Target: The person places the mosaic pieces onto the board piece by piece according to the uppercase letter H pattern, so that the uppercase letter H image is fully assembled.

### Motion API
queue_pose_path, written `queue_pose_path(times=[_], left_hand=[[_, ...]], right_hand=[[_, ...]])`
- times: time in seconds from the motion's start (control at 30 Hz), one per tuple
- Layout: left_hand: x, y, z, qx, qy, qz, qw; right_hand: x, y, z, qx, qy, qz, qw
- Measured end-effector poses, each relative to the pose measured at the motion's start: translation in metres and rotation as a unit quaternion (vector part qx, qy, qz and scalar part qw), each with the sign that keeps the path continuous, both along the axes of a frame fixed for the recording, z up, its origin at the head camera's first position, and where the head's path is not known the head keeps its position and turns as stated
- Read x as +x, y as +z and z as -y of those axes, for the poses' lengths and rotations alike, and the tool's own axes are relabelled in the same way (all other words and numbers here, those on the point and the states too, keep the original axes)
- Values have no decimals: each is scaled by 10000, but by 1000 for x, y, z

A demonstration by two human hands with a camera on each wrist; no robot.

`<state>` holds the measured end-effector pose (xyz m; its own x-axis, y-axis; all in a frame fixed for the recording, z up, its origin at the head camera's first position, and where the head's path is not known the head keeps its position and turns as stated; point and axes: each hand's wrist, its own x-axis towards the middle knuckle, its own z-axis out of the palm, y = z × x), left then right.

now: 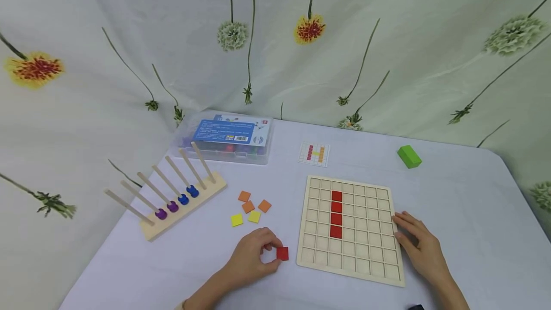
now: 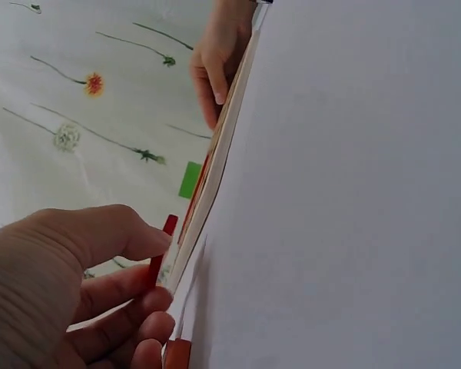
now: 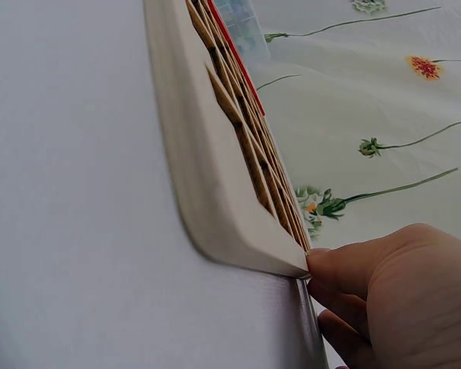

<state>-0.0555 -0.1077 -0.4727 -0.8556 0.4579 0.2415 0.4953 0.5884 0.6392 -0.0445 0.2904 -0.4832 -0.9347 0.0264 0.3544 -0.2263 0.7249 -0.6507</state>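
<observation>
Between thumb and fingers my left hand [image 1: 254,257] pinches a red square tile [image 1: 282,253], just left of the wooden grid board [image 1: 350,271]. The left wrist view shows that red tile [image 2: 164,250] edge-on in the pinch. On the board, several red tiles [image 1: 336,219] form a column in the third column of cells from the left. My right hand [image 1: 424,250] rests at the board's right edge, thumb and fingertips touching its side. Seen from the right wrist, the thumb [image 3: 346,265] meets the board's rim [image 3: 215,192].
Three orange tiles [image 1: 247,206] and two yellow tiles [image 1: 236,220] lie left of the board. A pattern card [image 1: 314,153] and a green block [image 1: 409,156] are behind it. At the left stand a peg rack [image 1: 189,214] with beads and a clear plastic box [image 1: 254,158].
</observation>
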Motion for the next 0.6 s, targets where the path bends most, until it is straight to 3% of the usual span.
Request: queue_pose_path(times=[0.3,0.43,0.6], left_hand=[[-15,36,-13,95,81,45,9999],[-23,46,-32,151,-131,60,9998],[-29,49,-62,26,-541,142,9984]], right_hand=[[-1,-3,0,38,-21,-4,10000],[-1,-3,-1,49,-31,5,10000],[-1,-3,0,30,-8,-57,10000]])
